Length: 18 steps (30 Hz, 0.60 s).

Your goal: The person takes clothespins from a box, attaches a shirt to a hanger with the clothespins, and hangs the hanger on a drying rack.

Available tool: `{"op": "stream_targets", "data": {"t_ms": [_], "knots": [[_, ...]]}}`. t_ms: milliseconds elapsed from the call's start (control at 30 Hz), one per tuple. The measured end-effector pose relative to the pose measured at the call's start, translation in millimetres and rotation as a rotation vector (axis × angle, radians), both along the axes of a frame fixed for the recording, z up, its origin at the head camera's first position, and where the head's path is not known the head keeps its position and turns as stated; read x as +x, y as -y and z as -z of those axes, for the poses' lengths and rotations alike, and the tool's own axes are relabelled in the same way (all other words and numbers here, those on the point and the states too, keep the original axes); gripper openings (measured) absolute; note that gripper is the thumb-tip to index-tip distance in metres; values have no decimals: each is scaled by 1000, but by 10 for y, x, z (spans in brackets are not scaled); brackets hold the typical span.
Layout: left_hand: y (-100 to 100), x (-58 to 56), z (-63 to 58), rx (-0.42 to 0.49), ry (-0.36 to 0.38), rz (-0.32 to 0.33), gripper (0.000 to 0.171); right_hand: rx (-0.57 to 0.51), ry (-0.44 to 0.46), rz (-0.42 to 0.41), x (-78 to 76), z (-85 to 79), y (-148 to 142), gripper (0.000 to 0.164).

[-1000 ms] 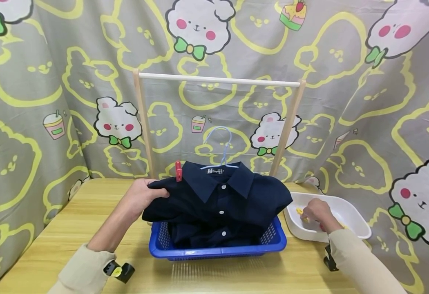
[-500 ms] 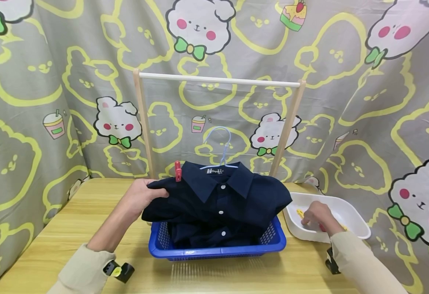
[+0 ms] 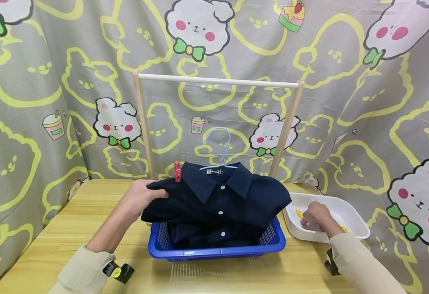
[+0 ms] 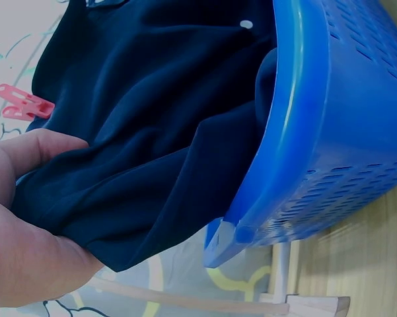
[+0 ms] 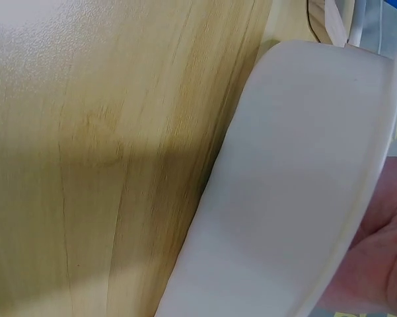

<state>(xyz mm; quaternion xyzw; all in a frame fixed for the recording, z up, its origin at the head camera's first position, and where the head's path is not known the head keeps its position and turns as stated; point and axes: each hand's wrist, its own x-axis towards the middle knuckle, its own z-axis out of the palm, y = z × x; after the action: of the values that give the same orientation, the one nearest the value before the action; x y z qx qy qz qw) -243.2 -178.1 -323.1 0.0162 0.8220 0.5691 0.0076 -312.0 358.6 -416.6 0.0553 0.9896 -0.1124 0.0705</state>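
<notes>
A dark navy shirt (image 3: 233, 204) with white buttons sits on a light-blue wire hanger (image 3: 223, 157), its lower part inside a blue basket (image 3: 218, 252). My left hand (image 3: 142, 198) grips the shirt's sleeve side, thumb in front; the left wrist view shows the cloth (image 4: 139, 165) between thumb and fingers. Close to the collar, a red clothespin (image 3: 178, 171) is clipped on the shoulder. My right hand (image 3: 317, 214) reaches down into a white tray (image 3: 356, 220), beside a yellow clothespin (image 3: 300, 213). The tray wall (image 5: 290, 172) hides its fingertips in the right wrist view.
Behind the basket stands a wooden rack with a white crossbar (image 3: 218, 80) and upright posts (image 3: 288, 126). More red and yellow pieces lie in the tray, partly under the right hand. A patterned curtain (image 3: 207, 41) encloses the wooden table (image 3: 89, 200).
My right hand has shifted slightly within the tray, and the yellow clothespin now shows more clearly beside its fingers. The left hand, shirt and basket look the same.
</notes>
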Motion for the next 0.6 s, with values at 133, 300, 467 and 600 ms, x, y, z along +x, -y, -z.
{"op": "stream_targets", "data": {"t_ms": [133, 300, 467, 600], "knots": [[5, 3, 8, -10, -2, -3, 24, -27, -23, -5, 5, -11, -11, 27], [17, -7, 17, -18, -3, -8, 21, -100, -29, 38, 3, -40, -39, 21], [22, -18, 30, 3, 3, -1, 23, -130, -50, 41, 9, -55, -61, 20], [30, -12, 31, 8, 2, 5, 25, -122, -56, 26, 4, -126, -53, 22]]}}
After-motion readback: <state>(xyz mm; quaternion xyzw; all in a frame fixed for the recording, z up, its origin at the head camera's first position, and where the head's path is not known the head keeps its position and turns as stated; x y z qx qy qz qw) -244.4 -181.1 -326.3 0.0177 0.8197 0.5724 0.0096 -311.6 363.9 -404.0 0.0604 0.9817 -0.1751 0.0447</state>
